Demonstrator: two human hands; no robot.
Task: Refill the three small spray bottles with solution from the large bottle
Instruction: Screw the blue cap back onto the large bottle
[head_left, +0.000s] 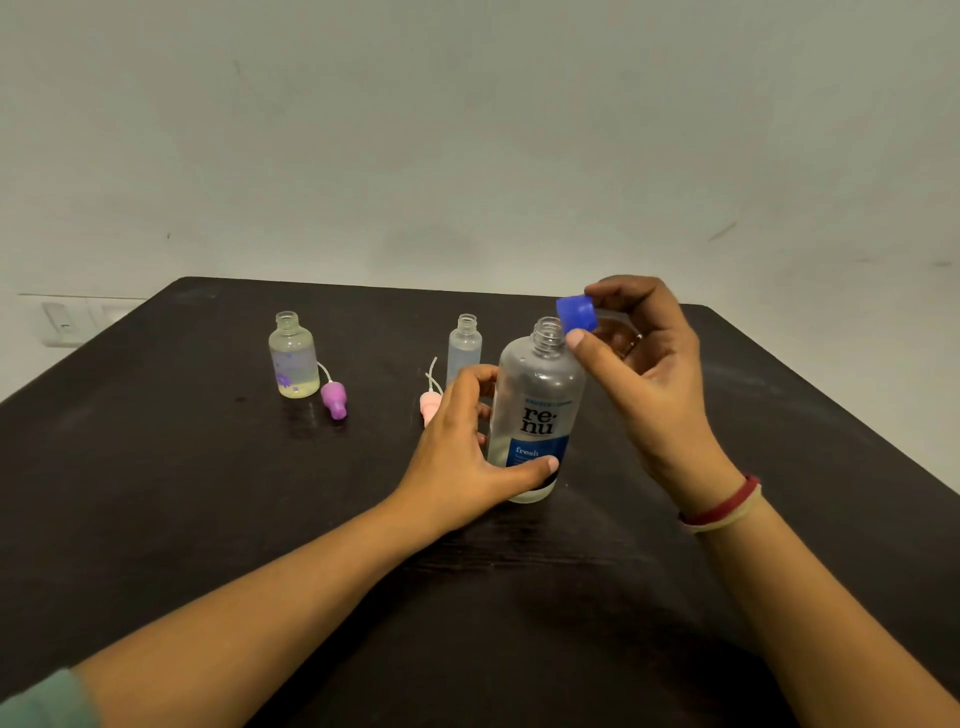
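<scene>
The large clear bottle (537, 395) with a blue "renu fresh" label stands upright on the dark table (208, 493), its neck uncapped. My left hand (462, 457) wraps around its lower body. My right hand (644, 374) holds the blue cap (576, 313) between thumb and fingers, just above and right of the bottle's mouth. Two small bottles stand open further back: a round one (293, 358) with yellowish liquid at the left, and a slim one (464, 348) right behind the large bottle. No third small bottle shows.
A purple spray top (333, 397) with its tube lies beside the round bottle. A pink spray top (430, 405) lies partly behind my left hand. A wall rises behind the table's far edge, with a switch plate (62, 319) at the left.
</scene>
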